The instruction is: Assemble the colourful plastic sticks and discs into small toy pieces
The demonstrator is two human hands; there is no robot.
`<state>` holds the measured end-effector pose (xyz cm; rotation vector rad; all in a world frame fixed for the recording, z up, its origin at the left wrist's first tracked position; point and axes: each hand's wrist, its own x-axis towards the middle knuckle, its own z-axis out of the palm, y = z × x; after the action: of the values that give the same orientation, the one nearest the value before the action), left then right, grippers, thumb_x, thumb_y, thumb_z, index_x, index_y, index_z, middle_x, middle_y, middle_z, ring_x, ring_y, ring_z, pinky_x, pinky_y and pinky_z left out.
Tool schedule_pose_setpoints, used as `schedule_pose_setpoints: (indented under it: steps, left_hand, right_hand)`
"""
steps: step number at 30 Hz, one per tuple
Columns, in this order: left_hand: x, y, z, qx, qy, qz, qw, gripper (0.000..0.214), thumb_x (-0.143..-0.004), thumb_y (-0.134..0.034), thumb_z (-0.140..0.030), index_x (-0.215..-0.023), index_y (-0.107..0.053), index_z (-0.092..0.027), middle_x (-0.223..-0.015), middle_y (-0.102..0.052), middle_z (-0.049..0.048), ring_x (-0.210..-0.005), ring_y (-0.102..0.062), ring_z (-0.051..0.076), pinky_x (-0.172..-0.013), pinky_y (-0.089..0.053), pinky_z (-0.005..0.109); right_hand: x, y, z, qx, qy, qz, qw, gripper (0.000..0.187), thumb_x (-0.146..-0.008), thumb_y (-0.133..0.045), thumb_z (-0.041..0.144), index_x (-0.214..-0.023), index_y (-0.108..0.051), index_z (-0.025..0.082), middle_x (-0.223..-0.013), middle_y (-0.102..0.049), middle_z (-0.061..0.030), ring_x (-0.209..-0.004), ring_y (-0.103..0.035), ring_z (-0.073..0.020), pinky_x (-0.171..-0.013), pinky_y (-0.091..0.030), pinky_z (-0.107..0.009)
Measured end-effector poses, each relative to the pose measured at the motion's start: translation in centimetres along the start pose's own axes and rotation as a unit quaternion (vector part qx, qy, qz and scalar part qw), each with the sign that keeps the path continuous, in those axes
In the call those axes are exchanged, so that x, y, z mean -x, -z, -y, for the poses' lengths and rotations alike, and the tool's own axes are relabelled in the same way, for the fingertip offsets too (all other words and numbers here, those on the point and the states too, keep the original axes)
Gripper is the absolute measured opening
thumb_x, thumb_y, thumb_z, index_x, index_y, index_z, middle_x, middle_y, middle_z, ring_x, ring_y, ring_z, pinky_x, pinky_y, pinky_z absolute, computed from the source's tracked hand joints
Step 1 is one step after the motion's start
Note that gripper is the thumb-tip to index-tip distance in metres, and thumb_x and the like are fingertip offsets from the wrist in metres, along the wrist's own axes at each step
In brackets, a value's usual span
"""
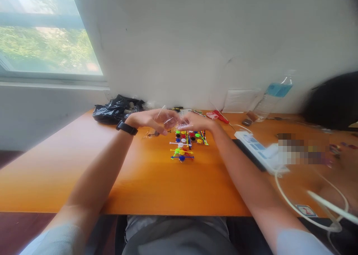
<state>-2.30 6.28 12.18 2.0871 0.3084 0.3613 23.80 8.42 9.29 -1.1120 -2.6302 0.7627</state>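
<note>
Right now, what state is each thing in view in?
left hand: shut on clear wrapper
right hand: shut on the same wrapper
coloured sticks and discs: scattered loose on table
black plastic bag: crumpled
power strip: lying flat
water bottle: blurred, cap unclear

Two bare hands meet above an orange wooden counter, the left hand and right hand pinching a small clear plastic bag between their fingers. Just nearer lie bright plastic discs and sticks. A crumpled black plastic bag sits far left and a white power strip to the right.
</note>
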Motion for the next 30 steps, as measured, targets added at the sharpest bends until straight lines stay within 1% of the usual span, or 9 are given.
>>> schedule_pose_setpoints:
  steps: [3,5,7,9,11,16,22,26,30]
  left_hand:
    - [-0.1,0.2,0.3,-0.017,-0.009,0.007,1.0,0.049,-0.077,-0.087,-0.036,-0.12,-0.07,-0.021,-0.09,-0.063,0.0046,-0.081,-0.06,0.019,-0.07,-0.051,0.03]
    - [-0.1,0.3,0.4,-0.024,-0.014,0.011,1.0,0.046,-0.077,-0.088,-0.037,-0.117,-0.071,-0.02,-0.088,-0.063,0.0041,-0.08,-0.06,0.019,-0.07,-0.051,0.03]
    - [-0.1,0.3,0.5,-0.024,-0.014,0.014,1.0,0.045,-0.078,-0.087,-0.036,-0.117,-0.071,-0.02,-0.087,-0.063,0.0037,-0.079,-0.06,0.018,-0.07,-0.05,0.029]
    - [0.0,0.4,0.5,-0.023,-0.012,0.018,0.999,0.044,-0.08,-0.086,-0.036,-0.118,-0.071,-0.02,-0.088,-0.063,0.0036,-0.079,-0.06,0.018,-0.07,-0.05,0.029]
    - [0.0,0.4,0.5,-0.027,-0.009,0.021,0.999,0.045,-0.081,-0.085,-0.035,-0.121,-0.07,-0.021,-0.088,-0.062,0.0036,-0.08,-0.059,0.018,-0.07,-0.05,0.029]
    - [0.1,0.5,0.6,-0.029,-0.001,0.021,0.999,0.048,-0.081,-0.085,-0.036,-0.124,-0.07,-0.021,-0.088,-0.062,0.0036,-0.08,-0.059,0.018,-0.07,-0.049,0.029]
    - [0.2,0.6,0.9,-0.026,0.002,0.015,1.0,0.045,-0.08,-0.086,-0.035,-0.12,-0.072,-0.021,-0.088,-0.063,0.0039,-0.079,-0.06,0.018,-0.07,-0.05,0.029]
    - [0.2,0.7,1.1,-0.027,0.005,0.021,0.999,0.046,-0.081,-0.085,-0.034,-0.123,-0.07,-0.022,-0.088,-0.061,0.0032,-0.079,-0.059,0.018,-0.07,-0.049,0.029]
    - [0.2,0.8,1.0,-0.034,0.01,0.023,0.999,0.046,-0.081,-0.085,-0.034,-0.123,-0.07,-0.022,-0.09,-0.06,0.0034,-0.081,-0.059,0.018,-0.071,-0.05,0.029]
  right_hand:
    - [-0.9,-1.5,0.2,-0.004,-0.014,0.078,0.997,0.026,-0.08,-0.077,0.042,-0.089,-0.076,0.018,-0.086,-0.074,-0.0033,-0.073,-0.062,-0.0166,-0.06,-0.041,-0.025]
    - [-1.5,-2.4,0.2,0.005,-0.022,0.104,0.994,0.027,-0.079,-0.079,0.043,-0.094,-0.078,0.02,-0.094,-0.077,-0.0039,-0.079,-0.065,-0.0175,-0.061,-0.043,-0.024]
    - [-2.0,-3.2,0.0,0.04,-0.012,0.115,0.992,0.029,-0.08,-0.078,0.047,-0.091,-0.079,0.02,-0.092,-0.077,-0.0035,-0.079,-0.064,-0.0174,-0.06,-0.041,-0.025]
    - [-2.4,-3.8,-0.3,0.069,-0.001,0.128,0.989,0.033,-0.083,-0.075,0.052,-0.087,-0.08,0.02,-0.084,-0.075,-0.0028,-0.075,-0.061,-0.0164,-0.058,-0.037,-0.026]
    - [-2.7,-4.1,-0.6,0.078,0.003,0.143,0.987,0.037,-0.085,-0.072,0.055,-0.086,-0.079,0.019,-0.078,-0.073,-0.0021,-0.07,-0.058,-0.0153,-0.057,-0.034,-0.027]
    - [-2.9,-4.5,-1.1,0.074,0.005,0.151,0.986,0.034,-0.083,-0.073,0.052,-0.088,-0.079,0.019,-0.079,-0.073,-0.0013,-0.069,-0.057,-0.0149,-0.056,-0.032,-0.028]
    - [-3.0,-4.6,-1.2,0.083,0.0,0.143,0.986,0.03,-0.082,-0.074,0.049,-0.087,-0.078,0.019,-0.079,-0.072,-0.0016,-0.069,-0.057,-0.0153,-0.056,-0.03,-0.028]
    - [-2.9,-4.5,-1.1,0.081,-0.015,0.141,0.987,0.031,-0.082,-0.074,0.049,-0.089,-0.079,0.019,-0.078,-0.072,-0.0019,-0.068,-0.056,-0.015,-0.057,-0.031,-0.027]
    - [-2.7,-4.2,-1.1,0.077,-0.017,0.142,0.987,0.03,-0.083,-0.073,0.048,-0.092,-0.079,0.02,-0.082,-0.074,-0.0021,-0.07,-0.058,-0.0158,-0.057,-0.032,-0.027]
